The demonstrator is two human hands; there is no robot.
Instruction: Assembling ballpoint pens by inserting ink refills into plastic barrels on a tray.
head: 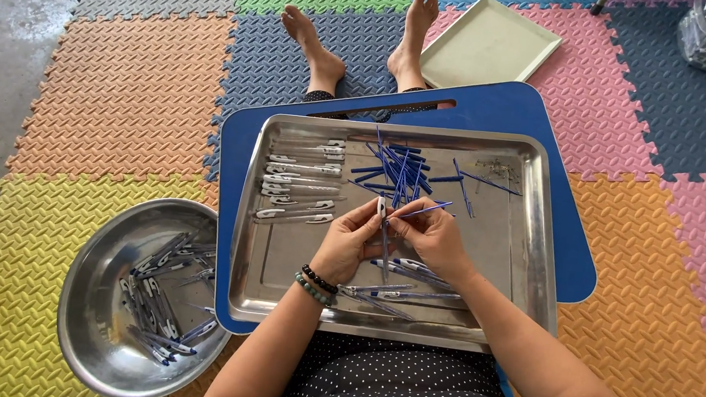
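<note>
Sitting at far left on the foam mat point(118, 88), a round steel bowl point(91, 321) holds finished pens. Just beside it, the steel tray point(534, 246) on a blue lap board point(572, 241) carries pen caps point(300, 182), blue refills point(397, 173) and a bare middle. Above it the left hand point(348, 244) pinches a pen barrel point(383, 222), the right hand point(438, 239) a refill point(423, 209), hands touching. A pale empty tray point(491, 45) lies beyond.
</note>
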